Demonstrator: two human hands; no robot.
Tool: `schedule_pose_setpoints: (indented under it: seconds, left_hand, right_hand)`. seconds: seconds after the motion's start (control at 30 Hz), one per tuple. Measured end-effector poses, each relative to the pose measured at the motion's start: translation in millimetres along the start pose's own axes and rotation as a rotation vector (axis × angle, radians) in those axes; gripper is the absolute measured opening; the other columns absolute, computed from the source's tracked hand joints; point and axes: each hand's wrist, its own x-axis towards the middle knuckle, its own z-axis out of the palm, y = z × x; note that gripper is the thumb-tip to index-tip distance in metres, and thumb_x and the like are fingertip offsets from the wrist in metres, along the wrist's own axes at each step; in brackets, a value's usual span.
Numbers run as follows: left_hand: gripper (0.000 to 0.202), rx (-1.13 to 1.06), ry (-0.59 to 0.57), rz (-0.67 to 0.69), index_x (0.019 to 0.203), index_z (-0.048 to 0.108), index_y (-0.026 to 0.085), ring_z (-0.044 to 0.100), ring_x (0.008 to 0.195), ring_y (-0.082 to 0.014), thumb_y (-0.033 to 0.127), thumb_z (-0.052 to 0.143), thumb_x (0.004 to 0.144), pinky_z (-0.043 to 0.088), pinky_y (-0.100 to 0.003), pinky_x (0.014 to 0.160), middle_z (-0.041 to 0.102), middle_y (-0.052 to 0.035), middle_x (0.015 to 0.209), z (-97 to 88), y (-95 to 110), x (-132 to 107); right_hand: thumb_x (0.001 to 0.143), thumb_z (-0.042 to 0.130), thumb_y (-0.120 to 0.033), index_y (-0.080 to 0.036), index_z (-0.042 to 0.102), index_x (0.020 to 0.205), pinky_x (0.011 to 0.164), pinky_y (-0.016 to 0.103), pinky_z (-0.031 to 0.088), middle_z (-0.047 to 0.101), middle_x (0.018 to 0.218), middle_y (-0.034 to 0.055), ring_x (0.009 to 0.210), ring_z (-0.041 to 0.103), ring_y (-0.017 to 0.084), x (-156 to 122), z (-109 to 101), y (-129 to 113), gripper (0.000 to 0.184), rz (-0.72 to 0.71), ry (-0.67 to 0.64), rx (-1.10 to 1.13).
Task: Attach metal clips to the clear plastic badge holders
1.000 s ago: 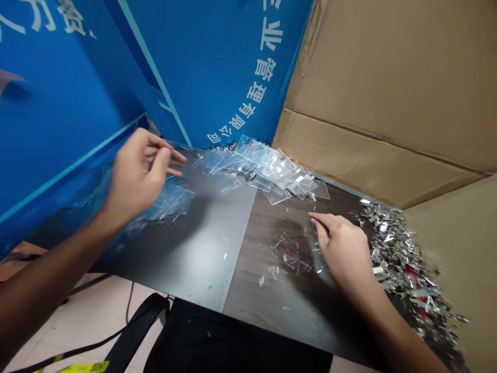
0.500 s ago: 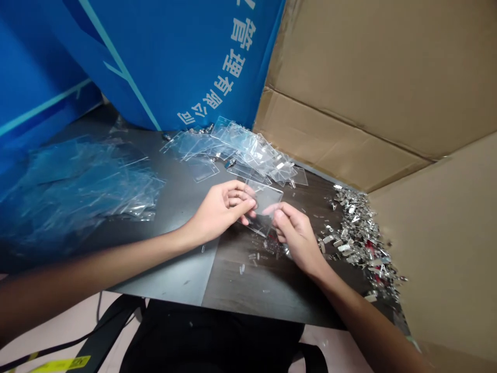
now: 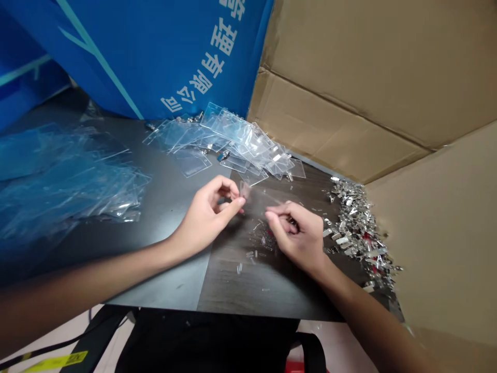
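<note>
My left hand (image 3: 207,215) and my right hand (image 3: 295,230) meet above the dark tabletop, with a clear plastic badge holder (image 3: 258,199) held between their fingertips. The holder is tilted and hard to see against the table, and my fingers hide part of it. Behind my hands lies a loose heap of similar clear holders (image 3: 236,142). To the right of my right hand is a pile of small metal clips (image 3: 355,233). Short clear plastic bits (image 3: 258,246) are scattered on the table below my right hand.
Clear sleeves in plastic (image 3: 66,178) lie at the table's left. A blue printed banner (image 3: 163,57) and brown cardboard sheets (image 3: 341,88) rise behind and beside the table. A black bag (image 3: 205,342) sits below the near edge.
One second ago my hands were apart and empty; both then came together on the holder. The holder now tilts more edge-on, and the view has shifted slightly.
</note>
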Motion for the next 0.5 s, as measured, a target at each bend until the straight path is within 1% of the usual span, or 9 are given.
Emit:
schedule_pose_setpoints:
  seconds: [0.07,0.1,0.17,0.2,0.27,0.3,0.37,0.43,0.5]
  left_hand:
    - [0.024,0.021,-0.067,0.010,0.114,0.075,0.017,0.078,0.110,-0.0235,0.038,0.078,0.103,0.065,-0.040,0.105,0.079,-0.0107,0.116,2.2,-2,-6]
    - [0.031,0.001,-0.114,0.004,0.124,0.076,0.017,0.077,0.120,-0.0266,0.041,0.076,0.104,0.063,-0.044,0.112,0.079,-0.0137,0.126,2.8,-3,-8]
    - [0.051,-0.093,-0.211,-0.020,0.148,0.069,0.019,0.074,0.137,-0.0318,0.046,0.075,0.106,0.059,-0.050,0.122,0.074,-0.0183,0.149,3.4,-5,-12]
    - [0.059,-0.147,-0.270,-0.036,0.157,0.064,0.021,0.071,0.143,-0.0339,0.049,0.075,0.106,0.058,-0.052,0.124,0.070,-0.0195,0.158,3.5,-5,-14]
    - [0.070,-0.226,-0.399,-0.064,0.166,0.058,0.024,0.065,0.153,-0.0371,0.052,0.077,0.105,0.055,-0.054,0.127,0.063,-0.0194,0.169,3.4,-6,-15]
    - [0.073,-0.242,-0.452,-0.076,0.168,0.056,0.025,0.063,0.156,-0.0377,0.051,0.079,0.103,0.054,-0.054,0.129,0.063,-0.0188,0.170,3.4,-6,-15]
    - [0.070,-0.241,-0.503,-0.102,0.167,0.058,0.025,0.064,0.155,-0.0369,0.048,0.080,0.103,0.053,-0.053,0.130,0.068,-0.0179,0.164,3.3,-4,-14]
    - [0.058,-0.224,-0.493,-0.119,0.159,0.066,0.023,0.072,0.145,-0.0346,0.045,0.075,0.106,0.056,-0.051,0.127,0.075,-0.0170,0.155,3.5,-2,-11]
    - [0.046,-0.202,-0.455,-0.129,0.149,0.072,0.022,0.078,0.135,-0.0326,0.045,0.070,0.109,0.060,-0.048,0.121,0.079,-0.0162,0.147,4.1,0,-8]
  right_hand:
    - [0.101,0.074,-0.014,-0.022,0.076,0.093,0.054,0.025,0.041,0.046,0.059,-0.0092,0.050,0.046,0.010,-4,1,0,0.012,-0.167,-0.058,-0.060]
    - [0.102,0.075,-0.015,-0.023,0.075,0.094,0.053,0.025,0.042,0.048,0.059,-0.0094,0.050,0.047,0.010,-6,1,1,0.011,-0.200,-0.088,-0.072]
    - [0.103,0.078,-0.022,-0.023,0.075,0.099,0.052,0.024,0.043,0.050,0.059,-0.0100,0.050,0.046,0.010,-9,2,2,0.006,-0.192,-0.133,-0.071]
    - [0.103,0.081,-0.027,-0.023,0.074,0.101,0.052,0.024,0.043,0.051,0.060,-0.0104,0.049,0.045,0.009,-10,2,3,0.008,-0.167,-0.153,-0.060]
    - [0.102,0.086,-0.037,-0.023,0.073,0.106,0.052,0.023,0.043,0.051,0.061,-0.0114,0.049,0.043,0.008,-11,2,4,0.019,-0.093,-0.198,-0.018]
    - [0.100,0.088,-0.042,-0.023,0.073,0.108,0.053,0.023,0.044,0.051,0.062,-0.0117,0.050,0.044,0.008,-11,2,4,0.025,-0.060,-0.219,0.010]
    - [0.098,0.090,-0.048,-0.023,0.072,0.111,0.056,0.024,0.045,0.049,0.064,-0.0121,0.052,0.044,0.008,-10,2,5,0.034,-0.008,-0.244,0.057]
    - [0.096,0.091,-0.052,-0.023,0.072,0.113,0.059,0.025,0.045,0.046,0.065,-0.0122,0.053,0.044,0.009,-7,2,4,0.038,0.049,-0.258,0.083]
    - [0.094,0.092,-0.052,-0.025,0.070,0.114,0.061,0.027,0.045,0.045,0.065,-0.0124,0.055,0.045,0.011,-5,2,3,0.040,0.140,-0.260,0.098]
